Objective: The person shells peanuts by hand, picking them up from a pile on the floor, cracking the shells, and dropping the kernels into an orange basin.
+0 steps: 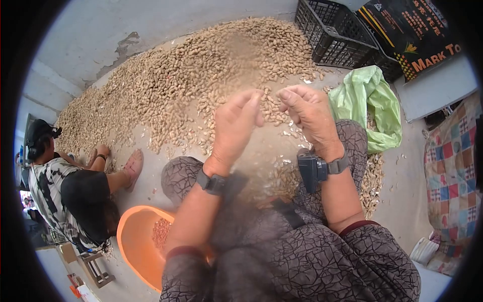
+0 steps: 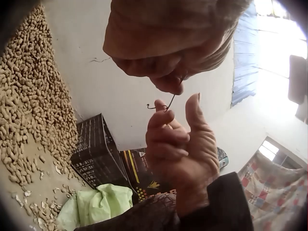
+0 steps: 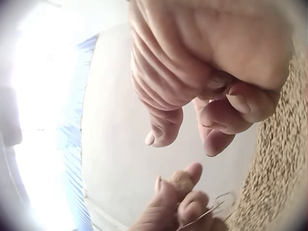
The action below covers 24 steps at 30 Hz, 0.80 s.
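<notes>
My left hand (image 1: 236,123) is raised above my lap, its thumb and index finger pinching a peanut (image 3: 182,182). A thin bent wire (image 3: 204,215) sticks out from the same hand; in the left wrist view the hooked wire (image 2: 169,103) overlaps the fingertips of the other hand. My right hand (image 1: 309,110) hovers just across from the left, a small gap between them. Its fingers curl toward the palm around a small brown, peanut-like thing (image 3: 215,89), mostly hidden, while the thumb stands apart.
A big heap of peanuts (image 1: 191,75) lies along the wall. Empty shells (image 1: 372,186) litter the floor. An orange basin (image 1: 133,241) with red kernels (image 1: 161,232) stands by my left knee, a green sack (image 1: 347,95) and black crate (image 1: 332,43) to the right. Another person (image 1: 65,191) sits at left.
</notes>
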Tool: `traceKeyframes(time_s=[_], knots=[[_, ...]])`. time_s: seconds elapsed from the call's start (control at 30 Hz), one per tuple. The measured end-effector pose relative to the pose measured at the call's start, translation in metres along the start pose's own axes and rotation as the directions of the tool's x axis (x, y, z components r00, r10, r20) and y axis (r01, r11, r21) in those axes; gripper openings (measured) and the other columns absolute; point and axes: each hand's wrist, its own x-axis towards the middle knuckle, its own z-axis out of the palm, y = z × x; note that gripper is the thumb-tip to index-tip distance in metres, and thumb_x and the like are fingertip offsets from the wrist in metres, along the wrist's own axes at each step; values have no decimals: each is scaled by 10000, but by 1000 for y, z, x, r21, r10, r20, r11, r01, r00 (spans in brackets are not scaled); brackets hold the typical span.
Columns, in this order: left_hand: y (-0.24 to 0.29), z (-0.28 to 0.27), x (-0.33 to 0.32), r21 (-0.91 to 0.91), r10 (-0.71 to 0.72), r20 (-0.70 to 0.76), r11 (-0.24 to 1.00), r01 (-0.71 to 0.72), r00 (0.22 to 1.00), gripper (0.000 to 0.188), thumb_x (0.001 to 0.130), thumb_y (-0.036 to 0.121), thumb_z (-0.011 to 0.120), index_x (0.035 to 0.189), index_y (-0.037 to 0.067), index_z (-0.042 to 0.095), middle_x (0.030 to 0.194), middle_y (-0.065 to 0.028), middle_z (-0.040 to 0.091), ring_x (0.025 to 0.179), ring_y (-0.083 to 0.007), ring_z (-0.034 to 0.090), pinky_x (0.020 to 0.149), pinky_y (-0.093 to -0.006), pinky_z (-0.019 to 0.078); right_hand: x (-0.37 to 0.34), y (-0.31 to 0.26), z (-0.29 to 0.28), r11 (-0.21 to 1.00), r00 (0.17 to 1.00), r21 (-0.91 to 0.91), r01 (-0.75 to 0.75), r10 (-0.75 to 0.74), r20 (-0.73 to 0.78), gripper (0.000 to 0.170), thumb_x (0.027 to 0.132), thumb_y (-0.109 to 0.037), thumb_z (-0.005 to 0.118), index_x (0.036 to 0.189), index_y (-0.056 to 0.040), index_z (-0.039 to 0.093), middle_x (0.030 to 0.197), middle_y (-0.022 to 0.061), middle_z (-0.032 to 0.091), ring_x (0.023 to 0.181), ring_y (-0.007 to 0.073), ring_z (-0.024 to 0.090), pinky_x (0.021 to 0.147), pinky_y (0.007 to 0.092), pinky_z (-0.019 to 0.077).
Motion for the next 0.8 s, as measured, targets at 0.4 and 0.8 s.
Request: traceKeyframes(time_s=[0.4, 0.8], knots=[[-9, 16, -5, -40, 108, 6, 993, -107, 994, 256, 953, 127, 419, 1080, -13, 591, 736, 34, 538, 613, -16, 430, 531, -160, 347, 8, 23, 20, 900, 949, 351, -259, 170, 264, 212, 858, -212, 615, 771, -20, 591, 595, 21, 560, 448, 17, 397, 375, 168, 254], [-36, 18, -2, -100, 40, -190, 993, -59, 981, 251, 930, 94, 366, 1005, -24, 575, 788, -2, 551, 672, -39, 469, 570, -182, 388, -1, 40, 43, 947, 996, 309, -88, 79, 41, 156, 861, -129, 571, 828, 10, 633, 646, -8, 546, 506, 24, 433, 444, 170, 325]])
